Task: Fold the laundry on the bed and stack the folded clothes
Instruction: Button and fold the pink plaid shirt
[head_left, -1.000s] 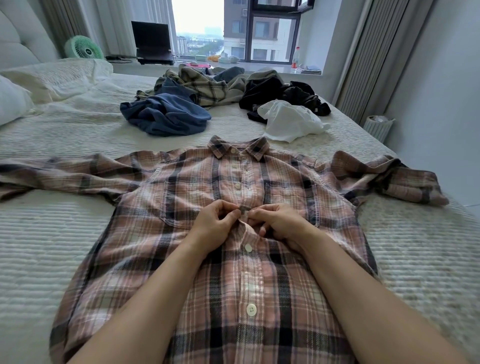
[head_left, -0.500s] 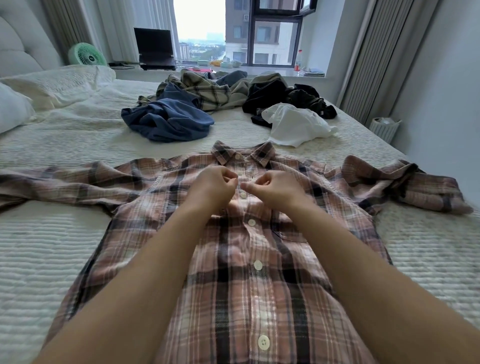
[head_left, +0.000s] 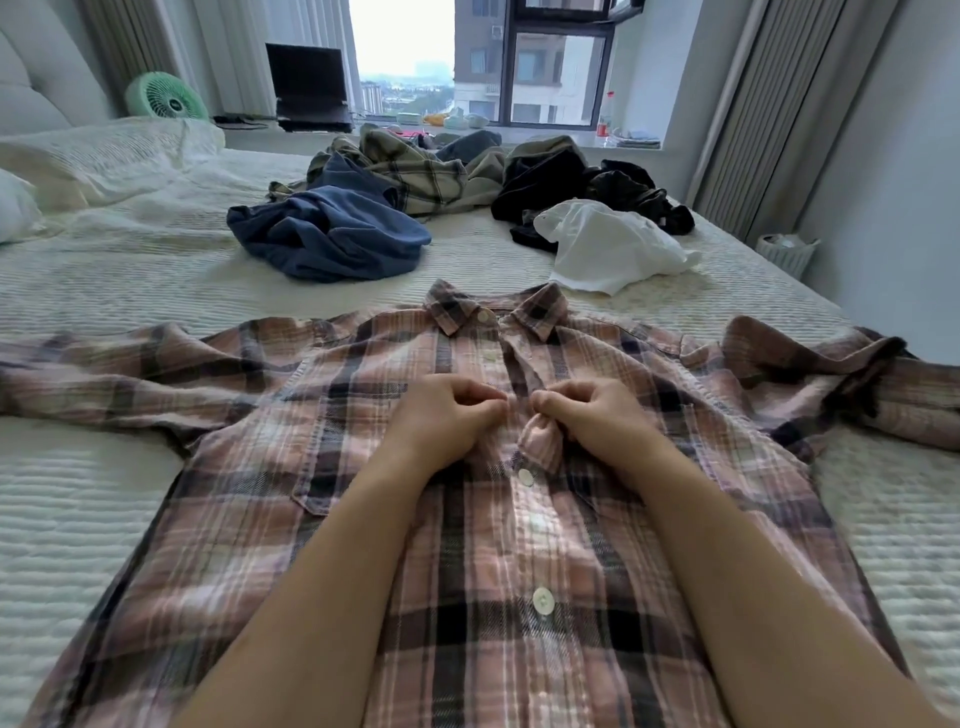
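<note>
My right hand (head_left: 597, 415) pinches a raised fold of the pink plaid shirt (head_left: 363, 519) at its button placket, thumb and curled fingers bunching the cloth just above a white button (head_left: 526, 476). My left hand (head_left: 447, 415) sits just beside it on the shirt's chest, fingers curled with thumb against forefinger at the placket edge; whether cloth is caught between them I cannot tell. The shirt lies face up on the bed (head_left: 78, 493), collar pointing away from me, both sleeves spread out to the sides, the right one crumpled. Beyond the collar lie a heap of blue clothing (head_left: 332, 239), a white garment (head_left: 613, 249), a dark pile (head_left: 561, 182) and an olive checked piece (head_left: 415, 176). Farther past the shirt, a green fan (head_left: 166, 98) and a laptop (head_left: 311, 88) stand by the window.
</note>
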